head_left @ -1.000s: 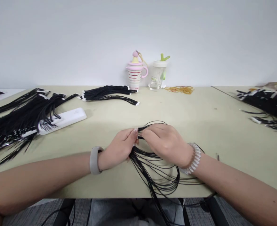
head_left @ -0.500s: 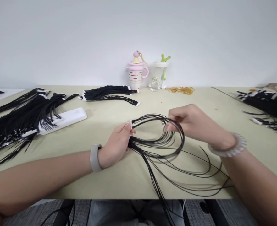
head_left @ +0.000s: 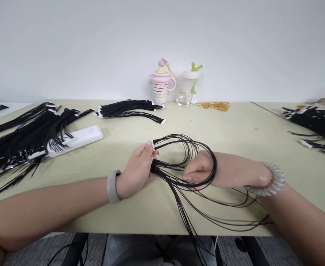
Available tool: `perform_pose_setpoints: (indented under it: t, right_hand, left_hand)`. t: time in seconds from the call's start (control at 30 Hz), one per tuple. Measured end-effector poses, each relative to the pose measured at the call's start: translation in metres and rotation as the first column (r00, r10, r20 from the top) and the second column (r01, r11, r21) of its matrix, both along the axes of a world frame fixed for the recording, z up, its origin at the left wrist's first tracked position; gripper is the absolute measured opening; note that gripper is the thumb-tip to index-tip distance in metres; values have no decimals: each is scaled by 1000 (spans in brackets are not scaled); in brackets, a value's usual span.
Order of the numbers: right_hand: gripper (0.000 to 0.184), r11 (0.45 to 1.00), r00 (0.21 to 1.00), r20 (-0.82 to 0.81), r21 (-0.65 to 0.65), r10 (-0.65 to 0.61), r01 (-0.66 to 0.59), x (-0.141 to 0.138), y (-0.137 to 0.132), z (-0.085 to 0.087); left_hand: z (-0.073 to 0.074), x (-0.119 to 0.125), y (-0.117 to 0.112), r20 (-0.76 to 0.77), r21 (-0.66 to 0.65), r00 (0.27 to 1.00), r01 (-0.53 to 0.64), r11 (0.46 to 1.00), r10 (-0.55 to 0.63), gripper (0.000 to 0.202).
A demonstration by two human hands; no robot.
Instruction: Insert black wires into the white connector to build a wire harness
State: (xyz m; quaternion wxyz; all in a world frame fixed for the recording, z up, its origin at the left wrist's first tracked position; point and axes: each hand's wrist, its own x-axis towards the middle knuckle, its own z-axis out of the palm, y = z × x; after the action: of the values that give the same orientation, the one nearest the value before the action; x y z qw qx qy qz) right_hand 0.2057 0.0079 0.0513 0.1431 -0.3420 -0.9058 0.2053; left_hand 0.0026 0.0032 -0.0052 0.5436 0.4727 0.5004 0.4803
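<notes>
My left hand [head_left: 140,164] pinches the white connectors [head_left: 152,145] at the ends of a bundle of thin black wires [head_left: 180,140]. The wires curve out to the right in a loop and come back to a second connector beneath the thumb. Reaching through that loop is my right hand [head_left: 199,170], with its fingers pressed together on some of the wires at the lower side; the exact grip is partly hidden. Loose wire tails run down over the table's front edge, and others spread to the right under my right forearm.
Heaped black cables [head_left: 21,136] and a white power bank [head_left: 87,136] lie at left. Behind are another cable bundle [head_left: 126,109], a striped mug [head_left: 160,88], a clear cup [head_left: 187,90] and yellow rubber bands [head_left: 214,106]. More cables [head_left: 317,123] are at far right.
My right hand has moved down and left, from the top right of the loop to inside it near its lower wires. My left hand stays on the connectors.
</notes>
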Motion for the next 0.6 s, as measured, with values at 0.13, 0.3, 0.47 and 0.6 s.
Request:
perform_pose_setpoints:
  t: [0.13, 0.3, 0.47, 0.6]
  right_hand:
    - [36, 988, 997, -34, -137, 70, -74, -26, -4, -4]
    - [33, 995, 999, -40, 102, -8, 12, -50, -12, -16]
    - [32, 993, 1000, -18, 116, -20, 22, -50, -13, -17]
    - [31, 987, 999, 18, 160, -39, 36, -51, -12, -17]
  left_hand:
    - [8, 1, -4, -156, 68, 988, 10, 998, 0, 40]
    - [12, 0, -6, -306, 205, 952, 52, 977, 13, 38]
    - [10, 0, -4, -316, 203, 949, 82, 976, -14, 36]
    - [10, 0, -4, -318, 208, 948, 95, 974, -24, 36]
